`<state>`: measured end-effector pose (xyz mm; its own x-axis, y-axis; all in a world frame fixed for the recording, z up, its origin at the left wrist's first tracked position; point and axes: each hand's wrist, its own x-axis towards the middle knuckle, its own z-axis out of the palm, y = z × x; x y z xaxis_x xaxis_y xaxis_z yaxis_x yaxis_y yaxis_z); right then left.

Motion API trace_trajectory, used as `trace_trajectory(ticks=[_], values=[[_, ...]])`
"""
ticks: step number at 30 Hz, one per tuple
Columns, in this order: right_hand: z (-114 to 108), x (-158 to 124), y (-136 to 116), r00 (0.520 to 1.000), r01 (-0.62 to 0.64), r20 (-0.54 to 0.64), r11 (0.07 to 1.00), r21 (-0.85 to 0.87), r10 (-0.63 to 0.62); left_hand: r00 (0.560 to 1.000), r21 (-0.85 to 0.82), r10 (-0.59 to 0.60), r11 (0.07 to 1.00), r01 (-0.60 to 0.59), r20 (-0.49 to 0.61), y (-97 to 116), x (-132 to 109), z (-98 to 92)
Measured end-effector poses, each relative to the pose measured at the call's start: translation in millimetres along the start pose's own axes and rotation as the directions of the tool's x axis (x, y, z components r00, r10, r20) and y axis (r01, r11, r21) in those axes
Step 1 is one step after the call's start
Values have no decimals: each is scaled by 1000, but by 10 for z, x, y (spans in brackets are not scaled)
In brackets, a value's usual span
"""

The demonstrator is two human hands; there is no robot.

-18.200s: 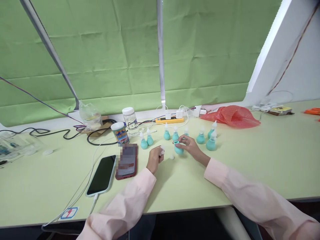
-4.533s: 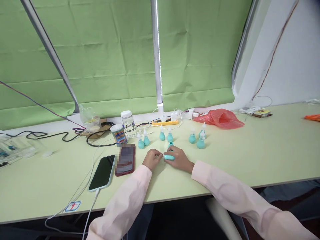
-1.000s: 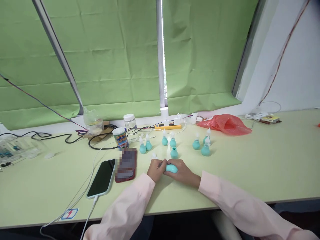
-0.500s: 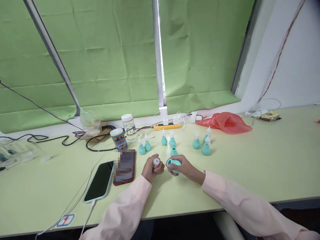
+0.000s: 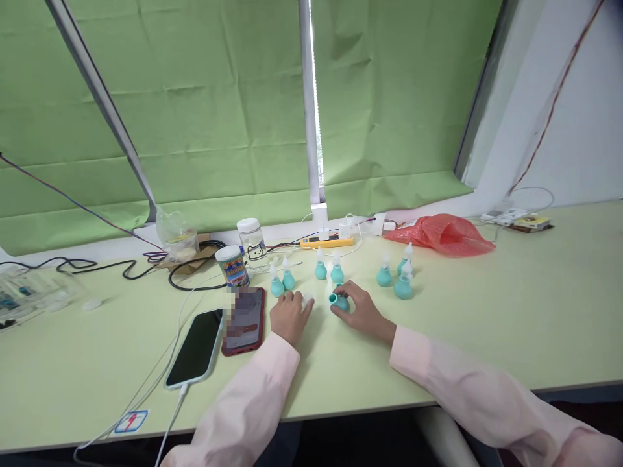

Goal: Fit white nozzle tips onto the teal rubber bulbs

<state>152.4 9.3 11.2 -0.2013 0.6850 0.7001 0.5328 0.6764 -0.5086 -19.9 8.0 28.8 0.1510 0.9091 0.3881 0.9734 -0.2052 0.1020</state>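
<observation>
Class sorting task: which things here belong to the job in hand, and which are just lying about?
Likely the job:
open teal bulb, in the right hand
translucent piece, by the left hand
teal bulbs with translucent tips

Apparently lying about:
pale-edged phone
red-edged phone
tin
clear jar
power strip
red bag

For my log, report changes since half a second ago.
The left hand turned palm-down; unclear whether it released the pale nozzle. The right hand kept hold of the open teal bulb, moving it forward. The red-cased phone and red bag stayed put.
</observation>
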Motion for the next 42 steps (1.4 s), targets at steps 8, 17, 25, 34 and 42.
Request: trace_trajectory(ticks=[8, 17, 25, 34, 42], values=[[-217, 72, 101, 992, -14, -130, 999, -51, 7, 980, 111, -12, 994, -10, 196, -105, 44, 35], [-216, 61, 470, 961, -258, -128, 962, -83, 247, 956, 66, 20, 997, -41, 291, -67, 30, 67], [-165, 42, 548, 953, -299, -79, 950, -94, 293, 966, 50, 8, 999, -21, 259, -68, 33, 35], [-552, 191, 499, 910, -242, -416, 799, -550, -10, 943, 85, -12, 996, -17, 331, -48, 29, 13], [-900, 227, 591, 768, -608, -626, 462, -645, 137, 936, 93, -17, 996, -16, 350, -33, 39, 1]])
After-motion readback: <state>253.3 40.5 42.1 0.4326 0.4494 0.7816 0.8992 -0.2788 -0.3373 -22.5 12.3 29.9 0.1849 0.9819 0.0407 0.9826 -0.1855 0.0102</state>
